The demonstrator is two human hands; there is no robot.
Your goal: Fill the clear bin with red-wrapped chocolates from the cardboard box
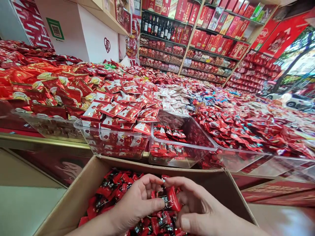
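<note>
Both hands are over an open cardboard box that holds many small red and black wrapped candies. My left hand has its thumb and fingers curled round a red and black candy. From the right, my right hand curls its fingers against the same candy, with the thumb lower down. The fingertips of both hands nearly meet above it. Just behind the box, a clear plastic bin has a low layer of similar red and black candies inside.
Left of that bin, another clear bin is heaped with red and white packets. More piled bins of red packets stretch to the right. Shelves of bottles and red boxes stand behind. A white car shows outside.
</note>
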